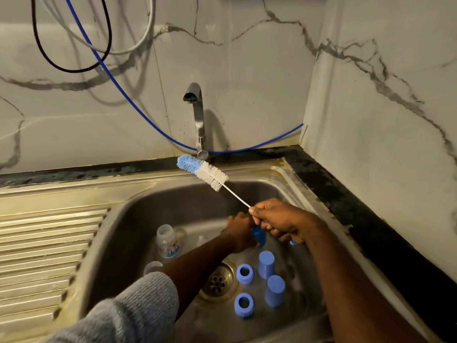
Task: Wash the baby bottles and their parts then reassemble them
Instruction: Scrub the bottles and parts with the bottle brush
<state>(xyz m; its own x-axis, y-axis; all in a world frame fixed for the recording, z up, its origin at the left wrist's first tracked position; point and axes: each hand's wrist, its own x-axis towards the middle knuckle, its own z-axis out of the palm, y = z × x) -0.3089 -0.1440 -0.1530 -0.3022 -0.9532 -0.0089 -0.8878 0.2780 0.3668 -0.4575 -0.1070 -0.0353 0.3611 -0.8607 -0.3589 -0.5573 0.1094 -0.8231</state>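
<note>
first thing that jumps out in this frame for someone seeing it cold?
The bottle brush, blue and white, raised above the sink's back rim near the tap, held by the right hand. Next, the blue caps and rings beside the drain, and a clear bottle lying left of the left hand.

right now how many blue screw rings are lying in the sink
2. One blue ring lies just right of the drain, the other blue ring nearer the camera below it. The arms may hide more.
</note>
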